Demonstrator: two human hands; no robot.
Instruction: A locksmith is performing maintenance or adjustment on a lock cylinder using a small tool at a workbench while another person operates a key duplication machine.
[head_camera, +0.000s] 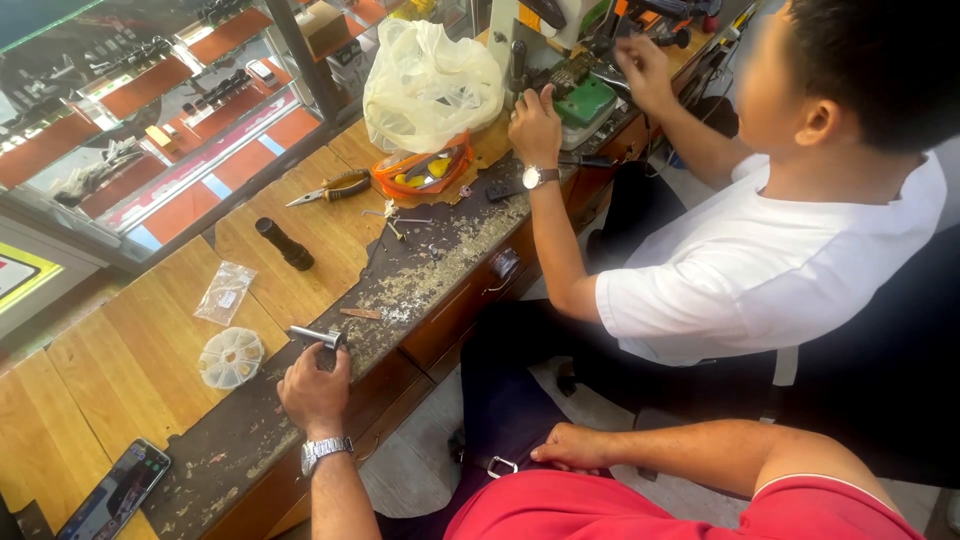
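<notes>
Red shirt (600, 510), silver wristwatch (322, 452)

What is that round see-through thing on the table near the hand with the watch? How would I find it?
Start at the long wooden workbench and find the left hand, which holds a small metal cylinder at the bench's front edge. Just left of it lies a flat, round, clear plastic box split into wedge compartments. The small clear bag beside it is rectangular and floppy instead.

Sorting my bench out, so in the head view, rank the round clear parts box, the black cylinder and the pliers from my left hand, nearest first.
From the left hand:
1. Round clear parts box, just left of it.
2. Black cylinder, farther up the bench.
3. Pliers, farthest, beside the orange glasses.
</notes>
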